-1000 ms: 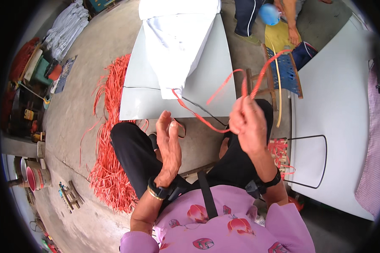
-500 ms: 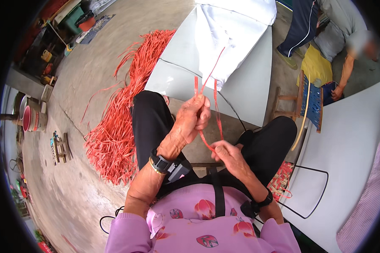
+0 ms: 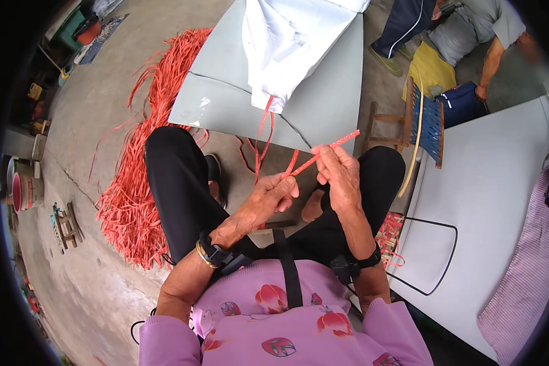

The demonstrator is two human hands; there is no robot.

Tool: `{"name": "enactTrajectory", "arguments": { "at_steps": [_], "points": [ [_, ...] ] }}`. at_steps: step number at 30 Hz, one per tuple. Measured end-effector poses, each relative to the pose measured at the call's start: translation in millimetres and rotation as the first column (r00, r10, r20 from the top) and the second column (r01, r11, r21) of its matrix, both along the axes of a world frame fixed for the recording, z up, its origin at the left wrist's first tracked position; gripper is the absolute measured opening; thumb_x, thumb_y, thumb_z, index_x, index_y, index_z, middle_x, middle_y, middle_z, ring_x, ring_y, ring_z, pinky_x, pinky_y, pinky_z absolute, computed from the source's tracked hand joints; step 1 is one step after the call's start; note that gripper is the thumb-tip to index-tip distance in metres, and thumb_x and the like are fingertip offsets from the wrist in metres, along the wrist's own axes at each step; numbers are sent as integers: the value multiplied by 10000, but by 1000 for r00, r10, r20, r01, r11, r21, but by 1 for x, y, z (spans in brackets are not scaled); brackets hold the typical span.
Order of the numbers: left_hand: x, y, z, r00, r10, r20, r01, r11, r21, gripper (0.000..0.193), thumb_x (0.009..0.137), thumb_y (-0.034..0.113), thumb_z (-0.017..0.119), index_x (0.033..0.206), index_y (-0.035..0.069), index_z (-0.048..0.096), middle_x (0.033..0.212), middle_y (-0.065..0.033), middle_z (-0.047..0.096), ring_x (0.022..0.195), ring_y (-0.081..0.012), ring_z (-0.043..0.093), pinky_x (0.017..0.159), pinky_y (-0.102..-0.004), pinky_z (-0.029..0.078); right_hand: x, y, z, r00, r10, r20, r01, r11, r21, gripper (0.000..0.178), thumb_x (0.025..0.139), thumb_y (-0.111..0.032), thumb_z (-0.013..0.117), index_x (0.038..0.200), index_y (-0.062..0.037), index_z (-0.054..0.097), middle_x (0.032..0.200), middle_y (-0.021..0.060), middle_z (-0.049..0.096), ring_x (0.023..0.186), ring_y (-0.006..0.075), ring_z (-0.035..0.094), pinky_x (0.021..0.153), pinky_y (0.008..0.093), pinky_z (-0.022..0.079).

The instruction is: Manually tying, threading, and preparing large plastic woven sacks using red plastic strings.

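Between my hands, in front of my knees, a red plastic strip (image 3: 307, 165) is held. My left hand (image 3: 269, 196) pinches it at a fold, where a short end sticks up beside the longer run. My right hand (image 3: 340, 177) grips the same strip farther right, its tip jutting out beyond the fingers. More red strand (image 3: 267, 125) hangs from the lower corner of a white cloth (image 3: 287, 52) down to my left hand. That cloth lies over a grey board (image 3: 216, 113). A big heap of red strips (image 3: 137, 204) covers the floor beside my left knee.
A seat with blue webbing on a wooden frame (image 3: 429, 131) stands at the right, near a yellow bag (image 3: 432, 70) and a person's arm (image 3: 491, 70). A pale panel (image 3: 463, 177) lies along the right. Left are a bucket (image 3: 27, 192) and a small wooden frame (image 3: 67, 226).
My right hand has risen from low beside my lap to above and right of my left hand, drawing the strip outward. My left hand has come lower. The whole view has shifted.
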State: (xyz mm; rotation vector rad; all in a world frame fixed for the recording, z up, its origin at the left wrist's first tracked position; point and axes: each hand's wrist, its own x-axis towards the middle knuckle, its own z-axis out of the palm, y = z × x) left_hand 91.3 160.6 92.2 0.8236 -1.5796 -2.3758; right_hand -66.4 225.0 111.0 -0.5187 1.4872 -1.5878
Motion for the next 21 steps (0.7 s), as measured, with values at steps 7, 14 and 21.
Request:
{"name": "enactTrajectory", "arguments": {
  "at_steps": [7,14,21],
  "points": [
    [-2,-4,-2,997,65,-36,-61,991,116,372,951,383,400,918,48,559,640,0,515,496,-44,416,427,-178,328,-15,9,20,997,59,44,-51,985,-162,233,891,-170,550,972,35,628,643,7,511,520,51,437,468,188,356],
    [-12,-12,-3,970,119,-212,-88,985,152,391,952,389,396,1027,38,552,734,-12,574,600,-59,511,526,-186,412,15,2,27,957,256,-135,-269,959,-91,95,824,-55,615,836,38,600,749,82,588,536,69,502,507,217,421],
    [-12,-1,-11,961,2,-276,19,997,72,398,940,396,424,1097,46,531,798,-16,591,661,-72,543,583,-197,445,17,0,17,963,232,-137,-242,968,-62,126,831,-46,598,867,73,621,866,96,599,475,78,494,469,213,423]
  ]
}}
